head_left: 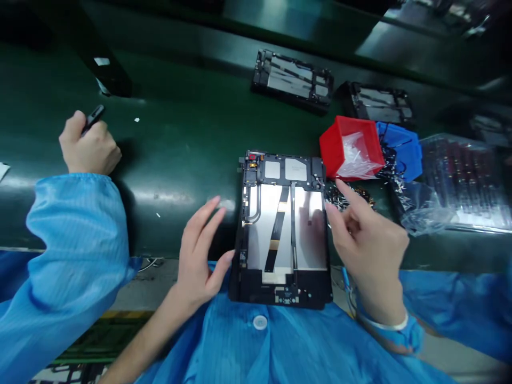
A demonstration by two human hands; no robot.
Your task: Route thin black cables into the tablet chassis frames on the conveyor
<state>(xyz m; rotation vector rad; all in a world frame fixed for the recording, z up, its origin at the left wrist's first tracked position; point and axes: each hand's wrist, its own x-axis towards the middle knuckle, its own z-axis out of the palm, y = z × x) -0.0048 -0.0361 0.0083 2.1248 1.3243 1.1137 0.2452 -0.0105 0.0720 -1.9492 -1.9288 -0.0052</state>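
An opened tablet (308, 229) lies before me at the bench edge, its silver batteries, dark flex cables and small boards exposed. My left hand (202, 253) is open at the tablet's left side, fingers apart, the thumb near or against the frame. On the other side is my right hand (366, 240), its thumb and index finger spread and the other fingers curled. The right thumb is close to the tablet's right edge; whether it touches, I cannot tell. Neither hand holds anything I can make out.
At the left a co-worker's hand (90, 146) grips a black tool (94, 117). A red bin (334, 146) with clear plastic film and a blue bin (412, 154) stand right, beside small loose parts and clear trays (464, 181). Two stacks of tablet units (290, 80) sit behind.
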